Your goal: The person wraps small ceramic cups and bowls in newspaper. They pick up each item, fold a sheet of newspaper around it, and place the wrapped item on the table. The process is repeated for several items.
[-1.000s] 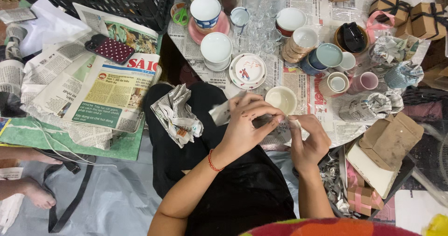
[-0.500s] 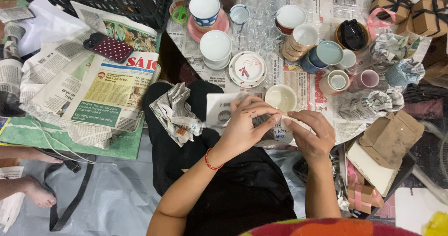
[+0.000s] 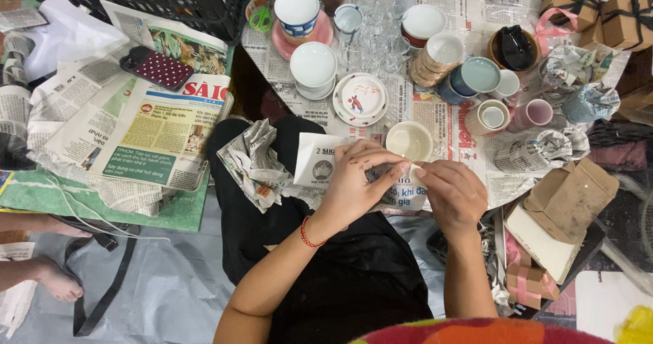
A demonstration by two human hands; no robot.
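The left hand [image 3: 354,181] and right hand [image 3: 454,193] pinch a newspaper sheet [image 3: 320,164] over the lap, fingers [image 3: 398,170] closed on it beside the cream cup [image 3: 409,141]; wrapping well likely needs snug, even folds.

Bright, even indoor light from overhead, with only soft, short shadows. The far white bowls [image 3: 313,64] show mild glare. Sharp in the middle; edges curve slightly; near corners look softer.
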